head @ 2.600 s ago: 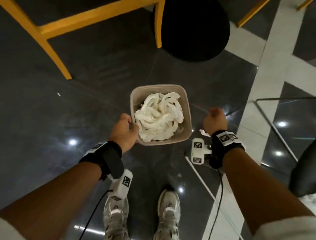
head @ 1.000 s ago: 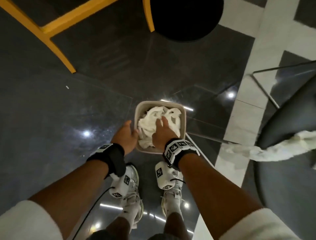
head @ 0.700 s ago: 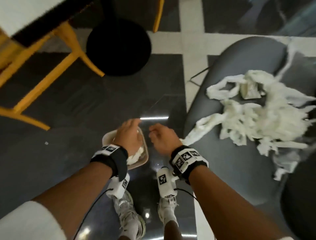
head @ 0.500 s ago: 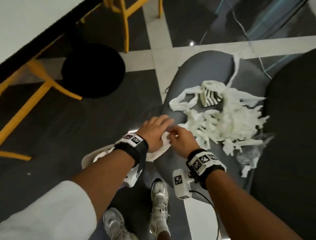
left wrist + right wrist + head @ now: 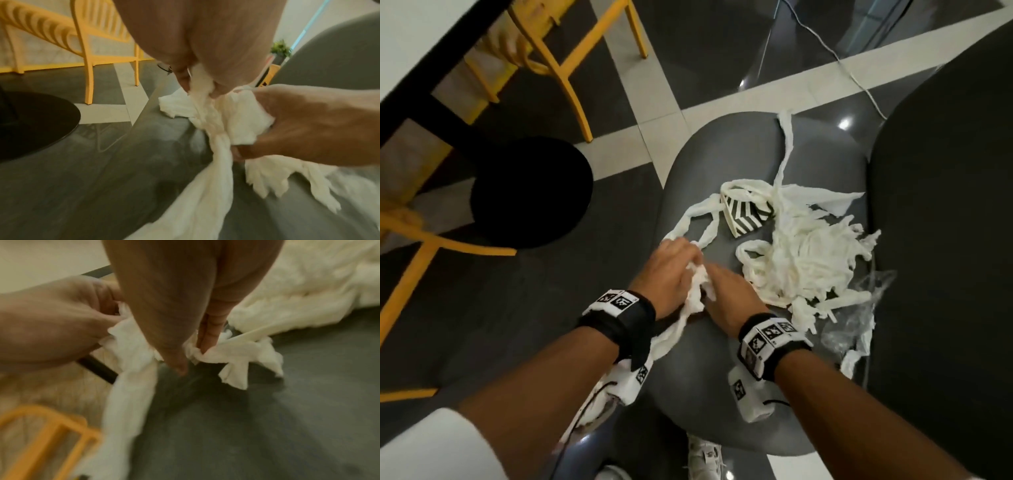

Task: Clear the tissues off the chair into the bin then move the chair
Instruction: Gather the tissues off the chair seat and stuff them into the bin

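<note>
**Grey seat, white strips, two hands gathering**

Grey and broad, the chair [image 5: 729, 192] fills the middle and right of the head view, its dark back rising at the right edge. Upper left of the frame holds a white counter [image 5: 404, 41] with yellow chairs [image 5: 565, 68] beneath and a black round base [image 5: 530, 192] on the tiled floor.

On the seat, right of centre, lies the main heap of tissues [image 5: 808, 260], long torn strips tangled together, with a striped card [image 5: 746, 212] half under them and a clear plastic wrapper [image 5: 859, 315] at the lower right. One strip trails toward the top of the seat; another hangs off the near edge. The bin is not in view.

At centre frame the left hand [image 5: 671, 274] and right hand [image 5: 726, 294] meet at the left end of the heap. Each grip is narrow, fingers curled and pinching the same twisted strip [image 5: 207, 116]; the wrist views show thumb and fingers closed on it.

This looks like the gathering step. To do it well, I would bunch the strip into the palms rather than pull it, since thin tissue probably tears and long tails could drag over the seat edge. Scooping from the heap's far side toward the body should take more per trip, leaving the card and wrapper to be sorted apart.
</note>
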`<control>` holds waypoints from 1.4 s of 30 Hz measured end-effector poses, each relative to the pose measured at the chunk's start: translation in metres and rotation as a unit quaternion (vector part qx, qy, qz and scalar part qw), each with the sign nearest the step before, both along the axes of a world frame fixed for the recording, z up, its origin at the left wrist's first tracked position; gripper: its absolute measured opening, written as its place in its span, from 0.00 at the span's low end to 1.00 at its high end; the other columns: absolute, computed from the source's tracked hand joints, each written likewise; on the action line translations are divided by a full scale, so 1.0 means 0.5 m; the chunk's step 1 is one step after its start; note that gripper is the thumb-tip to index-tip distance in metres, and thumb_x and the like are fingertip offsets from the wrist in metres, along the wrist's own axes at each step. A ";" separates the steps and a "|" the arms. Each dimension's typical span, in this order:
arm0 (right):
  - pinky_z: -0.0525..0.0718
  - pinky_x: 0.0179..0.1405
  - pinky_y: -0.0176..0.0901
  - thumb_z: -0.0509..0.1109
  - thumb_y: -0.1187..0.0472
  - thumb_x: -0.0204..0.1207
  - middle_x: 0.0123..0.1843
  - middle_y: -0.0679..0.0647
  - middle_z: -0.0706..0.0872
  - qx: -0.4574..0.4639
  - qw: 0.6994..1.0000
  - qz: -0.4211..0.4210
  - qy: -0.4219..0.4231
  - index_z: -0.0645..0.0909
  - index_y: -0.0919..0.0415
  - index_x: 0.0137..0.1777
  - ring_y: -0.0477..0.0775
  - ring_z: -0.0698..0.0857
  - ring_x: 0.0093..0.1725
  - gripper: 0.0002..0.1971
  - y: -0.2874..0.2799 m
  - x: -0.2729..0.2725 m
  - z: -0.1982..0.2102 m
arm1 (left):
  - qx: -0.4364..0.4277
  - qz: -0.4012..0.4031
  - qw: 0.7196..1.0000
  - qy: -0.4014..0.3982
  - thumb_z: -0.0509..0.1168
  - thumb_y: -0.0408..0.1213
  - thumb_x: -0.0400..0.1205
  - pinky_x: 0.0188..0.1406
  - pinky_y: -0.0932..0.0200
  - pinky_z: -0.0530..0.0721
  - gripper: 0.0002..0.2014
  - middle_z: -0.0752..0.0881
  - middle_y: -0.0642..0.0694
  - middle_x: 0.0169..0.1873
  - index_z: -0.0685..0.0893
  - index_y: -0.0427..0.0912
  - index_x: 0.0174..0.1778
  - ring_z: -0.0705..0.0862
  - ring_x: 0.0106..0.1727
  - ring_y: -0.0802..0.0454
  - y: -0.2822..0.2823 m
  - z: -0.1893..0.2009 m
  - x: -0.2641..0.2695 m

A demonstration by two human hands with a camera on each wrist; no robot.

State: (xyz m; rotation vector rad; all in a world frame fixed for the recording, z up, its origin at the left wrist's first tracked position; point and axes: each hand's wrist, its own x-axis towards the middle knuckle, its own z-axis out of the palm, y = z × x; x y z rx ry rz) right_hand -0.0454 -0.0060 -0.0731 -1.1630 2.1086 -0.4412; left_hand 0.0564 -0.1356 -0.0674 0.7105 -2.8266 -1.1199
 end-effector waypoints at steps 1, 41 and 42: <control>0.84 0.56 0.50 0.67 0.57 0.79 0.60 0.53 0.86 -0.014 0.998 -0.052 -0.025 0.72 0.50 0.71 0.53 0.86 0.57 0.21 -0.010 -0.004 0.002 | -0.010 0.036 0.999 -0.005 0.64 0.33 0.74 0.69 0.47 0.73 0.19 0.77 0.51 0.64 0.79 0.49 0.62 0.71 0.67 0.47 -0.001 0.003 -0.016; 0.76 0.42 0.48 0.67 0.54 0.76 0.54 0.59 0.84 -0.011 0.975 0.104 0.198 0.76 0.57 0.62 0.65 0.87 0.50 0.16 -0.166 -0.146 0.066 | 0.298 0.395 0.869 0.036 0.62 0.29 0.83 0.52 0.53 0.85 0.12 0.91 0.43 0.51 0.87 0.40 0.59 0.88 0.55 0.46 -0.012 -0.014 -0.070; 0.74 0.41 0.46 0.68 0.52 0.77 0.54 0.58 0.85 -0.025 0.982 0.100 0.161 0.76 0.57 0.62 0.64 0.86 0.49 0.17 -0.167 -0.109 0.081 | 0.335 0.430 0.835 0.072 0.62 0.31 0.84 0.49 0.56 0.86 0.11 0.92 0.44 0.49 0.89 0.41 0.56 0.90 0.53 0.47 -0.013 0.003 -0.062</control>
